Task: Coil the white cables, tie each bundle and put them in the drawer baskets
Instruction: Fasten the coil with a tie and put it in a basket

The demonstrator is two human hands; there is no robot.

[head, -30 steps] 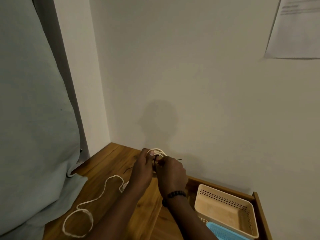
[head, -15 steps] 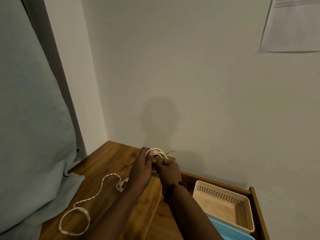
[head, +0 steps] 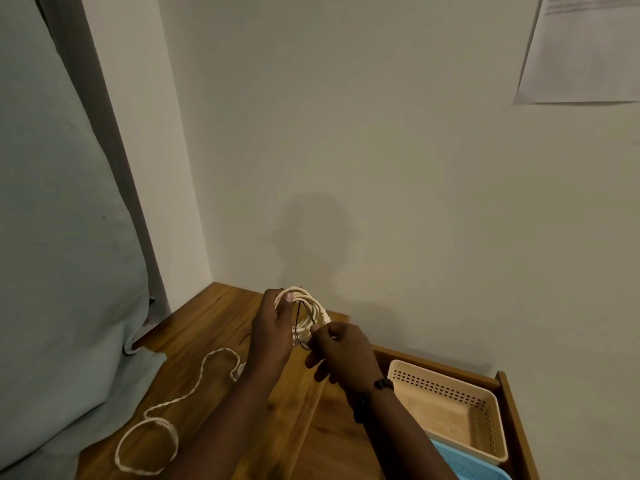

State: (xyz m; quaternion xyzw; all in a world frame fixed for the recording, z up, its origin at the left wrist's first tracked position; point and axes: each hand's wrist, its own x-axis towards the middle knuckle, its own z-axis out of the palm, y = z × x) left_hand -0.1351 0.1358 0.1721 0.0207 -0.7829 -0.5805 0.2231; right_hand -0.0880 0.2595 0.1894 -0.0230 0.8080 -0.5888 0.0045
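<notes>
My left hand (head: 272,329) grips a coiled white cable bundle (head: 306,308), held upright above the wooden desk (head: 194,327). A thin dark tie (head: 300,323) runs across the coil, and my right hand (head: 341,353) pinches its end just below the coil. A second white cable (head: 180,400) lies loose on the desk to the left, curling into a loop near the front edge. A beige perforated basket (head: 446,407) sits in the open drawer at the right, with a blue basket (head: 467,465) in front of it.
A pale curtain (head: 59,237) hangs at the left and drapes onto the desk corner. The wall stands close behind the desk. A paper sheet (head: 581,50) is pinned at the upper right. The drawer's wooden rim (head: 512,420) borders the baskets.
My hands have drawn apart: the right hand dropped lower and to the right with the tie's end, showing more of the coil. The view shifted slightly.
</notes>
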